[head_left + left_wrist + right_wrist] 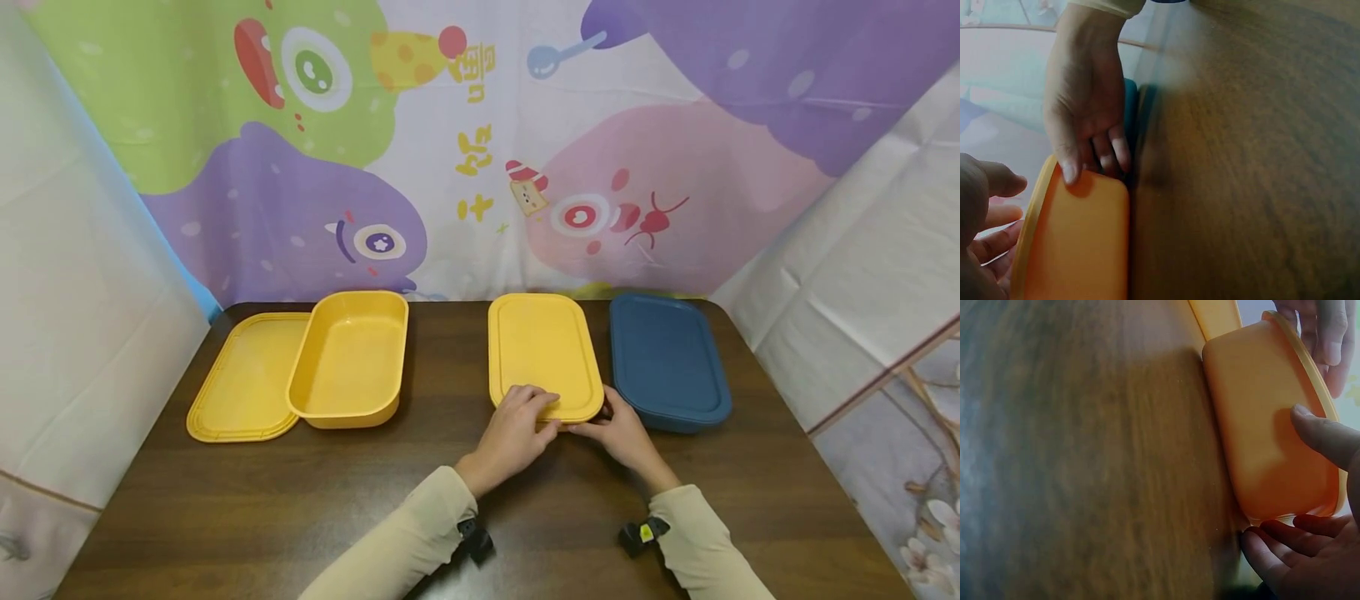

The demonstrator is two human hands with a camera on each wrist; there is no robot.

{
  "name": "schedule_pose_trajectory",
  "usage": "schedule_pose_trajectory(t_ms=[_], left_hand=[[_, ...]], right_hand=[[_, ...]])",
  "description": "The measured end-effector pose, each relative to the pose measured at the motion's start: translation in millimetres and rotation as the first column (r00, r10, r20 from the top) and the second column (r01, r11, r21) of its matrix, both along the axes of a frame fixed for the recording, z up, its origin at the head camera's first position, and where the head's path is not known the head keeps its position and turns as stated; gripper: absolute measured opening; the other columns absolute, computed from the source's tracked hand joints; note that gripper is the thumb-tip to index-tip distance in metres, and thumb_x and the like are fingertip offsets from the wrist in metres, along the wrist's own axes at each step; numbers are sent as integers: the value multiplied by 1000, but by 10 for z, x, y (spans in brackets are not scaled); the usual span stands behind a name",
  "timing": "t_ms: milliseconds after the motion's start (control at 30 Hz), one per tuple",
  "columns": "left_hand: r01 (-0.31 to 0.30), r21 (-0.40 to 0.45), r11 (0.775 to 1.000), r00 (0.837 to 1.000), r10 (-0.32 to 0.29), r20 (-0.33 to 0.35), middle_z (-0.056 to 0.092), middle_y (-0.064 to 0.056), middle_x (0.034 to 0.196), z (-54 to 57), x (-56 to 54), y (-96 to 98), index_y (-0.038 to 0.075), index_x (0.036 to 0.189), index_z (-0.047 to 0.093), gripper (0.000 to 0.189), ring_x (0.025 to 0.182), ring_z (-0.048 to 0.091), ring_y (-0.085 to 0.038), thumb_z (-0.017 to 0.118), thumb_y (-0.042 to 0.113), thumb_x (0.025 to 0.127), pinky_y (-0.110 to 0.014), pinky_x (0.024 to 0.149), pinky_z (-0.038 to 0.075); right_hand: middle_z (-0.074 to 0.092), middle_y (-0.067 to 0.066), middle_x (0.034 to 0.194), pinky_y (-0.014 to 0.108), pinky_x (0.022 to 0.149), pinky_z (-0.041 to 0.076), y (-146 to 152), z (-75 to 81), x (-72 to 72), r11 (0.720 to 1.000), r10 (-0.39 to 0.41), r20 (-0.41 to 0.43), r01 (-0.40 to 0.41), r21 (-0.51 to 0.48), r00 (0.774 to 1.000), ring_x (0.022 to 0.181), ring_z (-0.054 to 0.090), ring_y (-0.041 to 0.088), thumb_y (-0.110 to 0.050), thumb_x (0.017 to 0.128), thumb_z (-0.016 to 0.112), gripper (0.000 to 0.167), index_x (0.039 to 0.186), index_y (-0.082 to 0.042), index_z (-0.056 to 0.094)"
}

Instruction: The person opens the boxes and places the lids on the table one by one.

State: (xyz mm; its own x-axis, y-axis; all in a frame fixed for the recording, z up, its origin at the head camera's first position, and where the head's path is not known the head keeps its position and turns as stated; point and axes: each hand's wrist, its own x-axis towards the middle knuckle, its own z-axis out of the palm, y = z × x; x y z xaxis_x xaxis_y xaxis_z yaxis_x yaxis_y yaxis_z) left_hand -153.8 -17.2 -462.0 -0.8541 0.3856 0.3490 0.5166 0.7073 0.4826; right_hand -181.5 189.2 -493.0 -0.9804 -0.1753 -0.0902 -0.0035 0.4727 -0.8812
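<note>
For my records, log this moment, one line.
left hand: on lidded yellow box; right hand: holding same box; blue box: lidded; open yellow box: untouched

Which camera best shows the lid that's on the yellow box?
The head view: the lid shows nearly whole from above, the left hand covering one corner. Both wrist views show only its rim, edge-on.

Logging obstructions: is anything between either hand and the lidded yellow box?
Nothing visible blocks the lidded yellow box: the left hand is over its top, the right hand cups its near right corner. The blue box stands aside.
</note>
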Motion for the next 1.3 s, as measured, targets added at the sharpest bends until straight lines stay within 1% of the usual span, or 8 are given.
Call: schedule_pose_trajectory(t_ms=[133,267,433,500,800,1067,1167,1300], left_hand=[[10,-31,999,999,-11,-34,64,-2,108,-40,-2,13,12,118,69,32,99,54,-18,71,26,89,-29,87,46],[12,-73,997,996,-18,-89,63,0,106,-70,-20,14,14,115,71,29,97,52,-16,72,26,88,-28,86,44],[7,-217,976,966,-63,-250,64,1,102,-88,-56,9,15,111,72,26,93,55,-15,72,25,88,-28,84,46],[1,-275,961,953,-85,-290,64,2,101,-80,-69,6,16,110,72,24,91,56,-15,72,26,88,-27,83,47],[11,-472,881,942,-168,-292,62,4,91,83,-103,25,20,98,72,11,81,56,-13,67,27,92,-24,68,46],[26,-603,797,941,-224,-256,65,5,88,242,-97,79,19,94,74,7,77,61,-10,68,22,91,-22,64,52],[30,-618,786,939,-234,-251,66,5,90,249,-104,93,19,94,74,9,77,62,-10,67,24,91,-23,63,53],[36,-609,792,946,-224,-235,66,5,91,234,-113,102,19,94,74,10,78,62,-11,65,22,93,-25,62,54]], right_hand=[[48,23,140,43,95,52,3,-1,5,1000,4,-4,-4,-1,1000,124,54,36,-18,81,80,85,149,-1,32],[49,23,139,44,95,52,2,-1,3,1000,6,-7,-6,2,1000,123,54,36,-19,81,80,84,148,0,33],[50,25,138,41,94,53,2,7,6,1000,11,-19,-11,12,1000,123,55,37,-19,82,79,83,147,1,33],[50,24,138,41,94,53,1,15,8,1000,14,-19,-14,13,1000,123,54,37,-20,82,79,83,148,1,33],[49,23,139,42,93,53,10,-4,0,1000,16,2,-16,-6,1000,124,54,36,-19,82,79,83,148,-1,32],[51,23,138,41,94,53,1,-28,0,1000,10,-2,-10,-7,1000,122,56,36,-19,81,79,82,147,0,34],[51,23,137,43,95,53,-1,-28,3,1000,8,-3,-8,-5,1000,123,55,36,-18,81,79,81,146,0,34],[51,23,138,44,96,52,1,-28,0,1000,4,0,-4,3,1000,123,55,36,-19,82,79,81,146,0,34]])
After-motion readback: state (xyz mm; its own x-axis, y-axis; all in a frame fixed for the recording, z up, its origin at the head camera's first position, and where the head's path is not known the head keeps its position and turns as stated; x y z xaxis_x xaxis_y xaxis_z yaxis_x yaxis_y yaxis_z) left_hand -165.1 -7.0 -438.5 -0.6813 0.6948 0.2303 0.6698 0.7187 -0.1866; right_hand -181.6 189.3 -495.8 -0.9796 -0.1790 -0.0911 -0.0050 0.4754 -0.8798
